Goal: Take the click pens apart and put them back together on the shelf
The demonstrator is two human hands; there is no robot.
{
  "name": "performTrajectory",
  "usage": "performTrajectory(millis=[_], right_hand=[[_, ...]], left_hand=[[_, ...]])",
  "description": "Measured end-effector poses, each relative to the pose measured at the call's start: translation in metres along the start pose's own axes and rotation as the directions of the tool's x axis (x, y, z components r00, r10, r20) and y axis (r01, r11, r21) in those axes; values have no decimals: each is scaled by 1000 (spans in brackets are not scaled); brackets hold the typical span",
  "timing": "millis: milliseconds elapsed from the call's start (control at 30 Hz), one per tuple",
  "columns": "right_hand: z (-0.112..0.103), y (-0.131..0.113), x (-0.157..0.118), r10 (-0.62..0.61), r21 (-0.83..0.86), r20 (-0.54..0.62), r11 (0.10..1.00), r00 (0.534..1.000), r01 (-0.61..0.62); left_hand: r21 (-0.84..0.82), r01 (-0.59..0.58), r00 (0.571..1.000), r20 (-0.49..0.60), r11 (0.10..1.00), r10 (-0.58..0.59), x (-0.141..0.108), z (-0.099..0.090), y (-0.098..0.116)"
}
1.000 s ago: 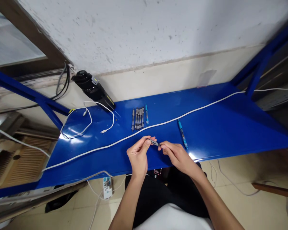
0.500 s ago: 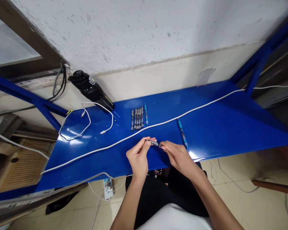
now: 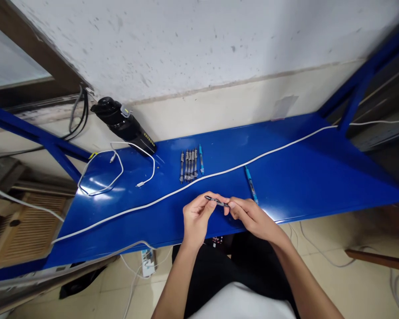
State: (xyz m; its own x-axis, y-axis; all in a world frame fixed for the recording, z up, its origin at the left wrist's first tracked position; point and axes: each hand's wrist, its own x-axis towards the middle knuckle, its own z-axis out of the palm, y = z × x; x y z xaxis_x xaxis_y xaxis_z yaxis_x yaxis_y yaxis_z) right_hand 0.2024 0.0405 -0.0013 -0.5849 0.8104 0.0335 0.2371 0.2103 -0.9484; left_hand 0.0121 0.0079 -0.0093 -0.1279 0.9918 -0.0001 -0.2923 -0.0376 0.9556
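held pen (image 3: 220, 204), below centre: grey and black | row of pens (image 3: 189, 165), mid-frame: grey and black | two pens further right (image 3: 201, 158): light blue | tabletop (image 3: 306, 177): plain blue | bottle (image 3: 126, 126), left of centre: black, yellow lettering | long cable (image 3: 269, 153): white | wall (image 3: 202, 48), top: whitish, dark-speckled | slatted panel (image 3: 26, 230), lower left: tan, striped

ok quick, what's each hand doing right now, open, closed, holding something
Left hand: closed, pinching a black-and-gray pen.
Right hand: closed on the same pen's other end.

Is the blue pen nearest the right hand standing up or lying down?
Lying down: the blue pen stretches lengthwise along the blue tabletop, just beyond the right hand.
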Motion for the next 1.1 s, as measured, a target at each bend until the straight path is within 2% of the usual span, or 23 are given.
performTrajectory(millis=[200,533,667,767,867,933,1100], right_hand=[[0,3,2,-15,-20,17,1000,1000,15],[16,5,-4,-136,-178,-95,977,986,117],[18,4,-3,-168,-209,-140,968,976,136],[19,8,-2,-128,-181,-187,979,974,94],[19,10,-2,-78,-145,-237,988,968,45],[19,8,-1,-89,-163,-230,985,969,52],[17,-2,0,-178,-234,-161,962,971,138]], left_hand=[[14,-60,995,-82,998,61,0,0,-5],[-31,-1,976,-216,1000,-6,1,3,-5],[18,-17,958,-287,1000,22,3,0,-9],[18,-26,971,-239,1000,29,3,-1,-8],[-22,10,996,-86,1000,-12,2,0,-5],[-30,33,999,-20,999,-33,1,1,-3],[29,18,997,-75,999,-15,0,-1,-5]])
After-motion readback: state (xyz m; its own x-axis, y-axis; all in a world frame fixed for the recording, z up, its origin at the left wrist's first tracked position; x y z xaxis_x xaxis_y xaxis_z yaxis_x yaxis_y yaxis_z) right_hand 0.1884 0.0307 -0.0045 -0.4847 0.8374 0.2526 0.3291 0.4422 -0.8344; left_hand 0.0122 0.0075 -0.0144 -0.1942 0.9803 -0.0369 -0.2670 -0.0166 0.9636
